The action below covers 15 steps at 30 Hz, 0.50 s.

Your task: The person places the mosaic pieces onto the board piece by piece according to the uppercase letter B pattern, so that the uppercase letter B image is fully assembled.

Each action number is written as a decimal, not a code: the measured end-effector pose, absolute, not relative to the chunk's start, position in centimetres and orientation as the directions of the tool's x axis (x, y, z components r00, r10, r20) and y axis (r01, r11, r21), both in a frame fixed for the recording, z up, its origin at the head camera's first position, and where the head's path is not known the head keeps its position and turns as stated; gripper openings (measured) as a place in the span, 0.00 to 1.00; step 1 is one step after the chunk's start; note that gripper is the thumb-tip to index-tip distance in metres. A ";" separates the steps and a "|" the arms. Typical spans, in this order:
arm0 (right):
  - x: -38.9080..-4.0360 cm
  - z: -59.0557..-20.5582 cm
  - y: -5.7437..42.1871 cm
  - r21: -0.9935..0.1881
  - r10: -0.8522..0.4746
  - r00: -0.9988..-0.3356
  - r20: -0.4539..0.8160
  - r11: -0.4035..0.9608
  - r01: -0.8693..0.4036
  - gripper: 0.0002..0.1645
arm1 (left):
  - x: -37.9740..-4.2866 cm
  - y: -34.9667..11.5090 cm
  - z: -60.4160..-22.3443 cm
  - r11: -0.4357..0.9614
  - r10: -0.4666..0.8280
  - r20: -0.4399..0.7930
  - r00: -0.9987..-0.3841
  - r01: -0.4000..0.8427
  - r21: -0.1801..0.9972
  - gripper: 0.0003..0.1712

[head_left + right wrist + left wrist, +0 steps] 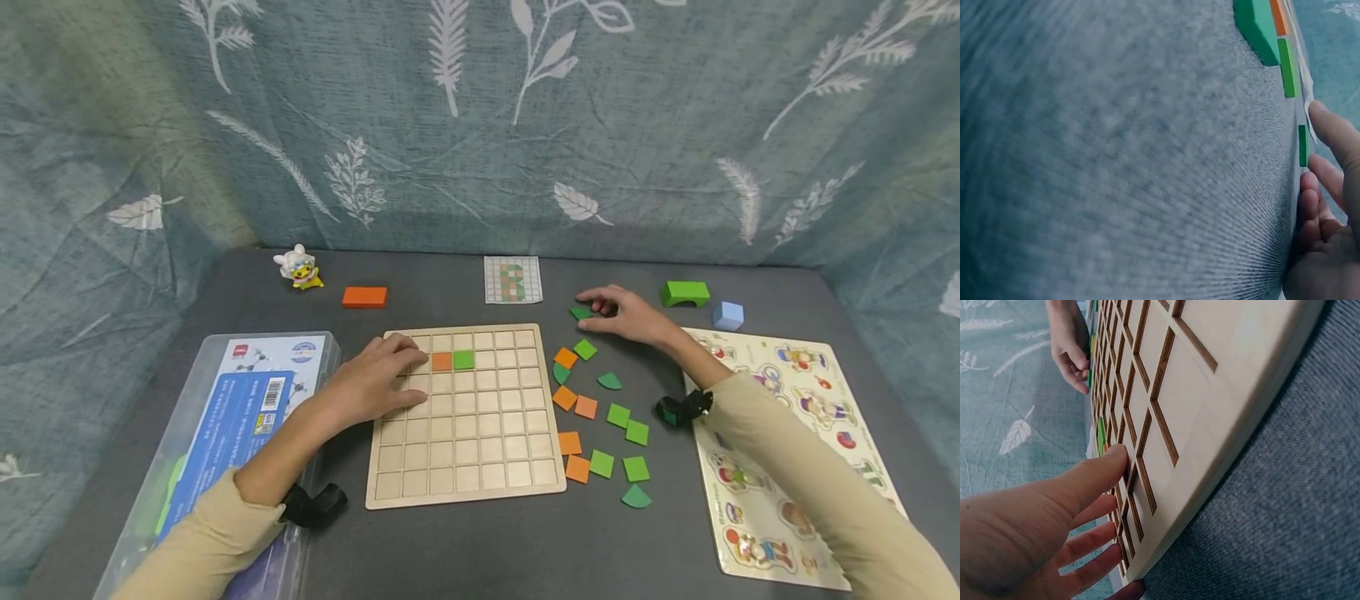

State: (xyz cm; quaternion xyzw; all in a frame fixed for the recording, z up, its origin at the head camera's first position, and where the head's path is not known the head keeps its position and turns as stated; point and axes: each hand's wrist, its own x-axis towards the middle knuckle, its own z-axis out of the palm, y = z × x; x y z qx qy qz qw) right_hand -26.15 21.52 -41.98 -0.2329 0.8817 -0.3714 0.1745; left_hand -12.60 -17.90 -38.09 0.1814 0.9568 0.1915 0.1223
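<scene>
Left hand (371, 382) lies flat, fingers spread, on the left part of the wooden grid board (465, 467), beside its orange tile (442, 361); right hand (626, 314), fingers loosely curled, touches a green piece (581, 313) off the board's far right corner.

A play corner at home: a leafy curtain (480, 125) hangs behind a grey table (480, 542) with puzzles and a toy duck (300, 267).
</scene>
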 end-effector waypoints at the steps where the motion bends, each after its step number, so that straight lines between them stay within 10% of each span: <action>1: -26.1 -42.0 21.6 -0.739 -0.536 -0.833 -0.138 0.615 -0.274 0.30 | -12.6 -17.8 -38.1 0.860 0.397 -0.165 -0.903 0.303 0.411 0.29; 15: -25.9 -42.2 21.2 -0.753 -0.526 -0.843 -0.109 0.598 -0.276 0.26 | -12.6 -17.8 -38.0 0.853 0.405 -0.130 -0.905 0.323 0.410 0.29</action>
